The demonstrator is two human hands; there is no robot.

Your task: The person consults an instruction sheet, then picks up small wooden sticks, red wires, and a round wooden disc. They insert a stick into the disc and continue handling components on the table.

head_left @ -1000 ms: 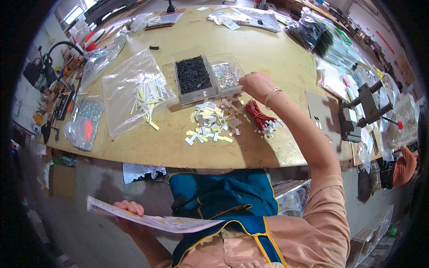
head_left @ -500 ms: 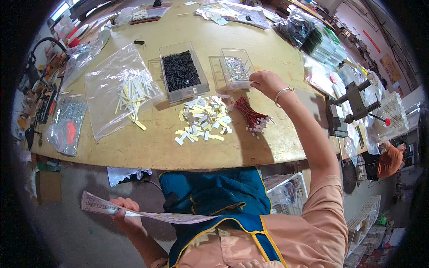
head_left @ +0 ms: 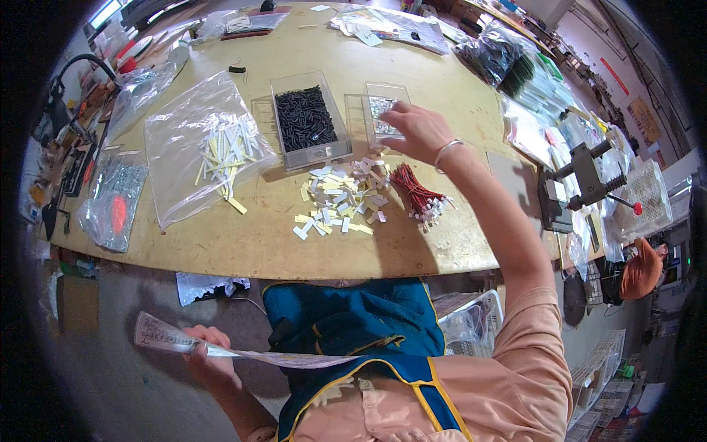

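My left hand, low at the left, is closed on the edge of a printed paper sheet. The sheet stretches across in front of my apron, seen nearly edge-on. My right hand reaches over the near end of a small clear plastic box of tiny shiny parts. Its fingers are bent over the box and its thumb is apart from them; any part at the fingertips is too small to see. Close to this hand lie a bundle of red wires with white connectors and a pile of white and yellow pieces.
Left of the small box stands a clear box of black pieces. A plastic bag with white and yellow strips lies further left. A hand press with a red-tipped lever stands at the right edge of the table. Another person is far right.
My right hand has moved left from the small box's near right corner to over its near end. The left hand still holds the sheet. The view has shifted slightly.
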